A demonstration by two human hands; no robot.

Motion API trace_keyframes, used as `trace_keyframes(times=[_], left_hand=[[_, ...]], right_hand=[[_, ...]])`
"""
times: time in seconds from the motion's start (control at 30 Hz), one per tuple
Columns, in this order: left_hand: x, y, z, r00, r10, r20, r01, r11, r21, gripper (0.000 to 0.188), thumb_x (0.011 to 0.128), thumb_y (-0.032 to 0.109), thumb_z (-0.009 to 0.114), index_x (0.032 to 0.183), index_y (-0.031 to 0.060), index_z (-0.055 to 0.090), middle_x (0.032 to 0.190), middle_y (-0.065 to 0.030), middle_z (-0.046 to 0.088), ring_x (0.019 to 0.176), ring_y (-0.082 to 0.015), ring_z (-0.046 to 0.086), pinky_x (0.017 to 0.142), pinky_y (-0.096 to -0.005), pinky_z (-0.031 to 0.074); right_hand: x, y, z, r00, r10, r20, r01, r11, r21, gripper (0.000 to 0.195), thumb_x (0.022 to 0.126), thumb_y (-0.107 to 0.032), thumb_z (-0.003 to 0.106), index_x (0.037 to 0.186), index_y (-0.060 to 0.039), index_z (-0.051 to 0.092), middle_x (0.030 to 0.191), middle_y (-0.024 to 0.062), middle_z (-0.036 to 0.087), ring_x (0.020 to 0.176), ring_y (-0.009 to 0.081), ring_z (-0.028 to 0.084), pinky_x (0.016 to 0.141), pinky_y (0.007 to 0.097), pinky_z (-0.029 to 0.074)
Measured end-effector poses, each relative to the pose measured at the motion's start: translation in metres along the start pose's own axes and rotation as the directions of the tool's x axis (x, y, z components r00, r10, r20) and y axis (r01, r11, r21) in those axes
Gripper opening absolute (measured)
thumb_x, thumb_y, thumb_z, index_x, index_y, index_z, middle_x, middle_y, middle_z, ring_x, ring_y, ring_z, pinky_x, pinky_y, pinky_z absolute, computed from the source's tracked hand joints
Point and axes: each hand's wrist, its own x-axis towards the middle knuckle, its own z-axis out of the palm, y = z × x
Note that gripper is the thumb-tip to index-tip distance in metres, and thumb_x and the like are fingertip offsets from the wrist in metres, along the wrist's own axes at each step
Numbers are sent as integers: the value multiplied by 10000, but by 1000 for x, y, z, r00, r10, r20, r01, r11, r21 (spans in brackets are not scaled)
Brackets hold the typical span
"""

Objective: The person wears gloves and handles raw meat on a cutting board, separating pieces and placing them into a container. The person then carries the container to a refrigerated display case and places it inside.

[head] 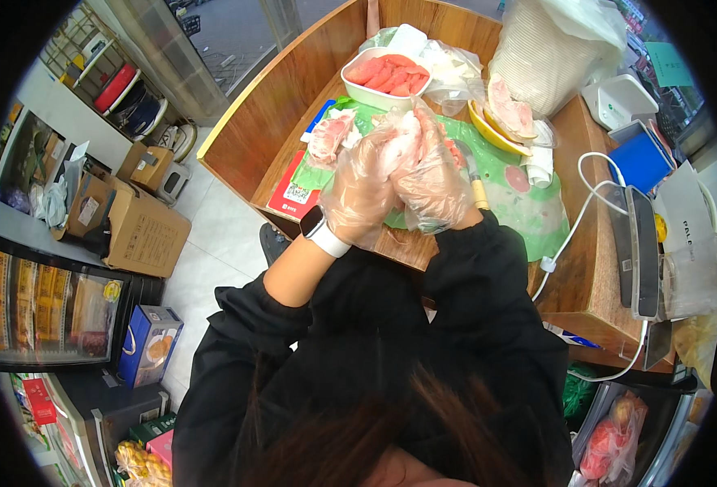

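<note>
My left hand (361, 182) and my right hand (433, 192), both in clear plastic gloves, are together over the counter's front edge. Between them they grip a piece of pink pomelo (401, 146) with pale membrane on it. Just beyond my hands stands a white plastic tub (374, 99) full of peeled pomelo segments (389, 73). To the left lies another membrane-covered pomelo piece (329, 139). A knife with a pale yellow handle (478, 193) rests right of my right hand, its blade partly hidden. Everything sits around a green plastic sheet (532, 207).
Yellow pomelo rind (497, 135) lies at the right, near a white paper roll (539, 167). A large bag of white foam netting (547, 55) stands behind. A white cable (568, 234) runs down the right side. At the left lies a red printed-code card (291, 189); cardboard boxes (148, 222) stand on the floor.
</note>
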Motion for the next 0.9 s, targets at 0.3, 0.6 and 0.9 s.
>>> trace_keyframes(times=[0.3, 0.6, 0.9], left_hand=[[4, 15, 6, 992, -108, -63, 101, 989, -108, 243, 806, -7, 587, 1039, 47, 633, 1068, -171, 635, 969, -349, 615, 834, -383, 490], [-3, 14, 9, 970, -231, -73, 207, 947, -247, 309, 772, -47, 564, 1050, 54, 655, 1058, -149, 630, 1018, -322, 585, 907, -367, 450], [-5, 24, 8, 980, -194, -34, 185, 967, -176, 326, 781, -15, 592, 1094, 58, 645, 1107, -146, 607, 1048, -294, 573, 924, -341, 436]], right_hand=[[1, 14, 10, 982, -128, -141, 148, 979, 142, 708, 789, 26, 575, 1413, -20, 243, 1342, 117, 406, 1213, 187, 430, 1024, 311, 362], [0, 7, 14, 953, -245, -178, 253, 967, 20, 605, 838, 62, 569, 1373, -57, 315, 1326, 113, 400, 1217, 203, 440, 1033, 326, 364], [18, -10, 8, 958, 282, 44, -93, 164, 982, 304, 877, -187, 548, 1145, -53, 491, 1005, 59, 533, 970, 174, 519, 922, 343, 429]])
